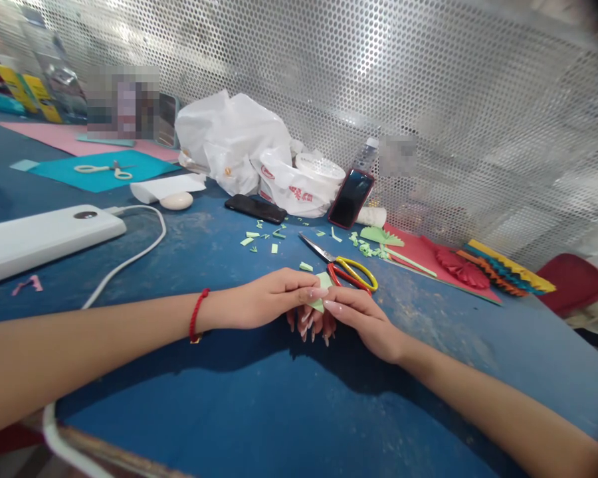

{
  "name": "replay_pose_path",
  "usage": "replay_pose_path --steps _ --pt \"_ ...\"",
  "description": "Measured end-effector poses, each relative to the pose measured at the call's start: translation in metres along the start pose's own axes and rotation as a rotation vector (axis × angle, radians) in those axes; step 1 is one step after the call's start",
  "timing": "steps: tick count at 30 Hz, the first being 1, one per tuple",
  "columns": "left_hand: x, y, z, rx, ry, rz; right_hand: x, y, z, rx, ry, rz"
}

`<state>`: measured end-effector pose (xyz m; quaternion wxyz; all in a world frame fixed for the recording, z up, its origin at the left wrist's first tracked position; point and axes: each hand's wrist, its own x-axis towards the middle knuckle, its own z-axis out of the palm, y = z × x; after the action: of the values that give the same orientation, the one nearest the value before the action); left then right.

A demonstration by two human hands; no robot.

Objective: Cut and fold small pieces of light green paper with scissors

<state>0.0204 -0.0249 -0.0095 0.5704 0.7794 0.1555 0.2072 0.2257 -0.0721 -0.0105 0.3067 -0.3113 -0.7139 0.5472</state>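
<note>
While my left hand (279,295) is pinching a green paper (323,281) near the centre of the frame, my right hand (366,322) is gripping its other side, and fingertips are curling beneath it. Scissors (331,257) are lying just above the paper in the frame, tips pointing upper left. Green scraps (274,249) are dotting the table (259,398), and a power bank (54,236) is resting at the left edge.

No wording can be read with certainty. Just left of the propped phone (351,198), a white plastic bag (280,184) bears red characters (300,193), too blurred to decipher; farther left of the phone, its red oval mark (268,172) is equally illegible.
</note>
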Motion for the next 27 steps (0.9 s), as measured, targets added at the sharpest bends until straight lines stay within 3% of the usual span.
replay_pose_path --steps 27 --pt "0.0006 -0.0028 -0.0003 0.030 0.013 -0.006 0.0013 0.0016 0.0013 0.088 -0.022 -0.002"
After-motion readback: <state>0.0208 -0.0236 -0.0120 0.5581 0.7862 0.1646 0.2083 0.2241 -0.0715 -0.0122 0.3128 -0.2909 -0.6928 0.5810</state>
